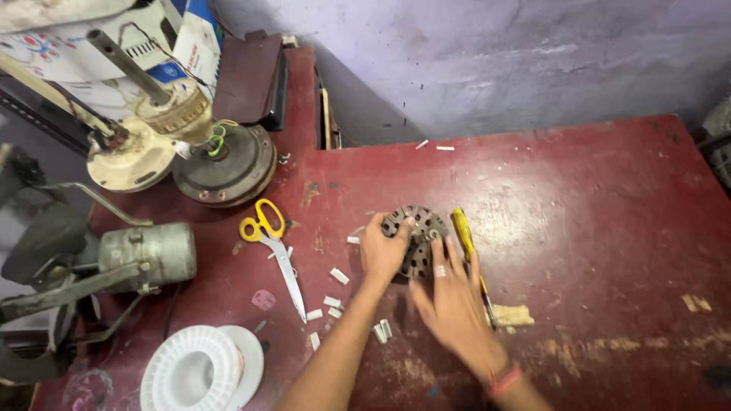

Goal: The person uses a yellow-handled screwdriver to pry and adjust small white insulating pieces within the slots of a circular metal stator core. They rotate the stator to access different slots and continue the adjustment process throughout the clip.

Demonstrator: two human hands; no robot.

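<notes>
The left hand (383,251) curls over the near-left rim of a round slotted metal stator core (415,240), thumb and fingers closed on its edge; the right hand (455,301) lies flat and spread, fingertips pressing on the core's near-right side, a ring on one finger; the core rests on the red table (594,221), directly under both hands. Just beyond the right hand's fingers, touching its outer edge, lies a yellow-handled screwdriver (464,236). Left of the left hand, a little apart, yellow-handled scissors (272,247) lie open-side away; small white paper slips (335,301) are scattered between scissors and left wrist. Farther left and nearer the person sits a white empty spool (199,369); well beyond it stand fan motors (194,148).
</notes>
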